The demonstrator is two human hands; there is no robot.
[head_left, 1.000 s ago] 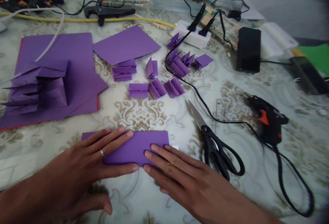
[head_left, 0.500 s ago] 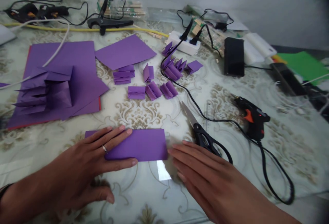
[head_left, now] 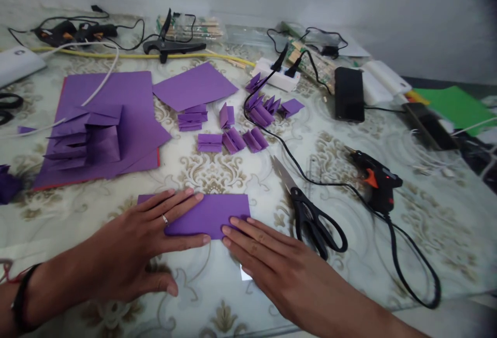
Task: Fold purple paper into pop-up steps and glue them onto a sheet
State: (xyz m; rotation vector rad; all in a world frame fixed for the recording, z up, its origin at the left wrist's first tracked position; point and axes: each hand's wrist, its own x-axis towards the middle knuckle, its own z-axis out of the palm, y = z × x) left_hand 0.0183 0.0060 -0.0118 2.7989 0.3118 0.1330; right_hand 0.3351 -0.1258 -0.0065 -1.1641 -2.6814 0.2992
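Observation:
A strip of purple paper (head_left: pixel 217 211) lies flat on the patterned table, its long side running left to right. My left hand (head_left: pixel 143 239) rests spread over its left part, thumb apart on the table. Across the lower right corner of the paper lie the outstretched fingers of my right hand (head_left: pixel 272 260). Black-handled scissors (head_left: pixel 310 214) lie just right of the paper, blades pointing away. Beyond the strip sit several small folded purple paper pieces (head_left: pixel 233 140).
A glue gun (head_left: pixel 376 180) with a looping black cord lies at the right. Purple sheets (head_left: pixel 104 87) carrying folded pieces are at the left. Farther back are a white power strip (head_left: pixel 277 74), a black phone (head_left: pixel 349 94) and a black clamp-like cutter (head_left: pixel 171 45).
My right hand has moved left, from beside the paper's right edge onto its lower right corner. My left hand stays on the paper. The view has shifted slightly.

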